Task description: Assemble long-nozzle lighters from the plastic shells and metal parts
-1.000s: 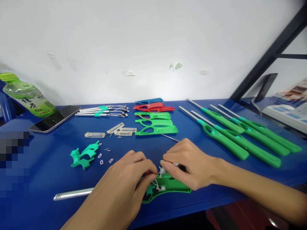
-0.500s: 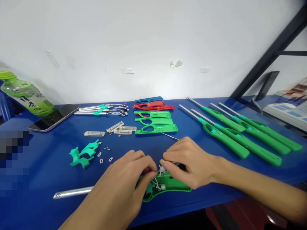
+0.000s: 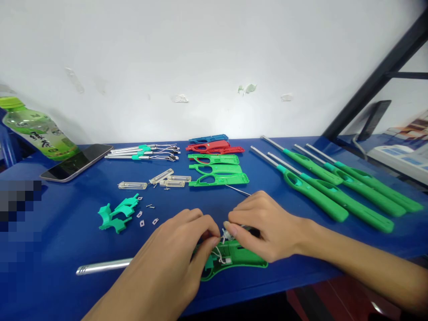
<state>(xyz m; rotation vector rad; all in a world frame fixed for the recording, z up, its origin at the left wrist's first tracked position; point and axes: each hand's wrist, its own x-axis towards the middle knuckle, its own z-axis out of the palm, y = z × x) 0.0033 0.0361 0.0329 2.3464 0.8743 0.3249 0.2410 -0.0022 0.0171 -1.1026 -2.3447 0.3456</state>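
Observation:
A green lighter half-shell lies open near the front edge of the blue table, with white wire and small parts inside. Its metal tube sticks out to the left. My left hand rests over the shell's left part, fingers pinched at the small white piece in the middle. My right hand comes in from the right, its fingertips pinched on the same small inner piece. The fingers hide most of it.
Several finished green lighters lie at the right. Green, red and blue shells are stacked mid-table. Clear tubes, teal triggers, tiny metal bits, wired nozzle rods, a phone and a bottle are at the left.
Both hands stay pinched over the green shell with hardly any shift; the view itself has moved slightly.

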